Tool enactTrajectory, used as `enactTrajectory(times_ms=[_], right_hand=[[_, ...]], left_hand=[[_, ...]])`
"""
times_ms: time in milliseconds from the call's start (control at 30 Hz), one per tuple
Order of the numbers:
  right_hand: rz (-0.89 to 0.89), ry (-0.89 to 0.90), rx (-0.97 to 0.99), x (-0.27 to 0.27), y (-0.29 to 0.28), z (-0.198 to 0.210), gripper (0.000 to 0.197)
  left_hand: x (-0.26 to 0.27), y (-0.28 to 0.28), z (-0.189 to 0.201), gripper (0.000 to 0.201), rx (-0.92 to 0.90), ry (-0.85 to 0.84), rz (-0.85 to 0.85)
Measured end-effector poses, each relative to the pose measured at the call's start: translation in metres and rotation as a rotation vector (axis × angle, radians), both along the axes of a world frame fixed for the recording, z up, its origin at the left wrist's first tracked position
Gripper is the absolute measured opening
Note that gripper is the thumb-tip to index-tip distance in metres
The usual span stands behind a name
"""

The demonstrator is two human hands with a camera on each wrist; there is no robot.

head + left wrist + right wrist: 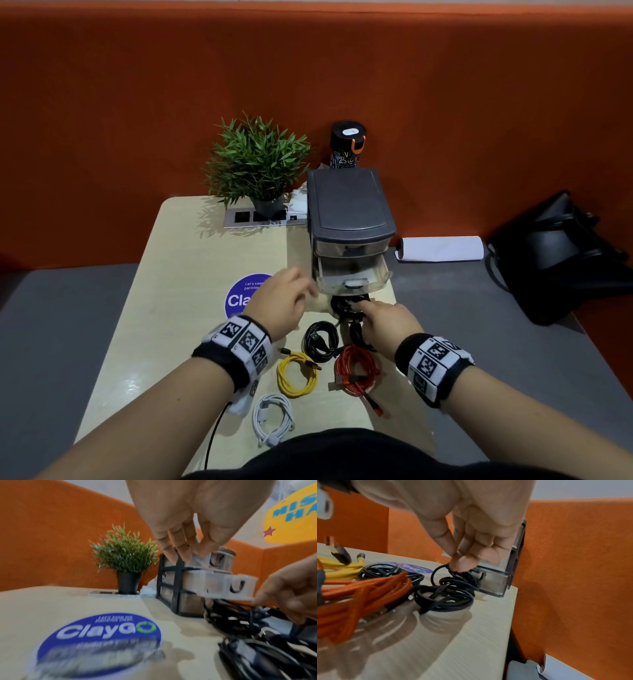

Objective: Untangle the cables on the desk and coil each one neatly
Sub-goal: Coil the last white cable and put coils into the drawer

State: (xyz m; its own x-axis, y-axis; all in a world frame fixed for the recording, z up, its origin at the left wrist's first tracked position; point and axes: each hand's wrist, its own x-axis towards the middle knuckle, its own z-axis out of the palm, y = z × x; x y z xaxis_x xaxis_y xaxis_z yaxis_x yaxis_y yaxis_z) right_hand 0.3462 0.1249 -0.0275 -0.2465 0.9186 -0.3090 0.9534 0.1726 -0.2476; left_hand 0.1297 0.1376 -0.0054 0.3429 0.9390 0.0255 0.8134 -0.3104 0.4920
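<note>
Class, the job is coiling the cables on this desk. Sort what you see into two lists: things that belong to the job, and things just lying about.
Belongs to the job:
yellow cable
red cable
white cable
black cable
black bundle pinched by the right hand

Just lying about:
potted plant
bottle
paper roll
black bag

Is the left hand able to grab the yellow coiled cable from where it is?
Probably yes. The left hand is open and holds nothing, and the yellow coiled cable lies uncovered on the beige wooden desk, just beside the left wrist. Nothing sits on top of it.
</note>
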Motion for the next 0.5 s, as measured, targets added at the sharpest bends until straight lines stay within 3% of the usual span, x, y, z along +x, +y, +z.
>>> enactTrajectory(times_ms=[100,200,333,500], right_hand=[[-0.015,-0.061,-0.027,-0.007,0.008,-0.006,0.047],[0.0,-0.148,-0.056,-0.013,0.011,-0.01,0.044],[0.026,-0.192,-0.044,-0.011,0.01,-0.013,0.032],[0.085,-0.132,0.012,0.006,0.001,-0.013,0.031]], left_hand=[[0.002,-0.01,-0.019,0.022,-0.211,0.164,-0.097],[0.005,-0.017,-0.035,0.025,-0.311,0.307,-0.201],[0.01,-0.021,-0.043,0.044,-0.277,0.402,-0.242],[0.015,-0.022,-0.049,0.056,-0.236,0.383,-0.219]])
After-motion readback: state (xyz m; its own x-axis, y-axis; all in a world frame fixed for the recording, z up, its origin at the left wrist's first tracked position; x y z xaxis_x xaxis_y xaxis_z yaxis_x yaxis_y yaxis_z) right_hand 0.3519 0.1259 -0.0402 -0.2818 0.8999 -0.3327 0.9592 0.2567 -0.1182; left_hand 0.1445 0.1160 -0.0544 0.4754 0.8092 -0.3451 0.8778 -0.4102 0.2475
